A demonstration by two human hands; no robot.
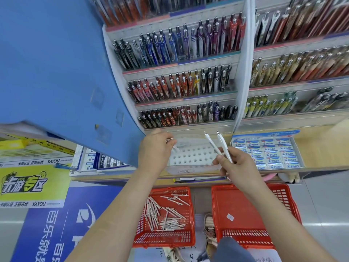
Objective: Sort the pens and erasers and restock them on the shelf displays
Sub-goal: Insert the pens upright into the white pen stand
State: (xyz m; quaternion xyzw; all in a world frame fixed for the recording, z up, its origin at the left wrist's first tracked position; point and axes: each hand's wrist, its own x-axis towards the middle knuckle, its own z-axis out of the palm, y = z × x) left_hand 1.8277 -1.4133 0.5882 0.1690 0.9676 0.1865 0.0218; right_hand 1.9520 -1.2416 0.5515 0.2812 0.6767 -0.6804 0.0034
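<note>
head view, from the left: a blue panel (pixel 56 72) fills the upper left; the left hand (pixel 154 150) pinches a white pen (pixel 174 148) over the white holed tray (pixel 192 156) on the counter; below, a red basket (pixel 164 239) holds loose white pens (pixel 164 214); the right hand (pixel 236 163) grips two white pens (pixel 220 146), tips up; second red basket (pixel 245 214) below it; boxed erasers (pixel 270 154) lie rightmost.
</note>
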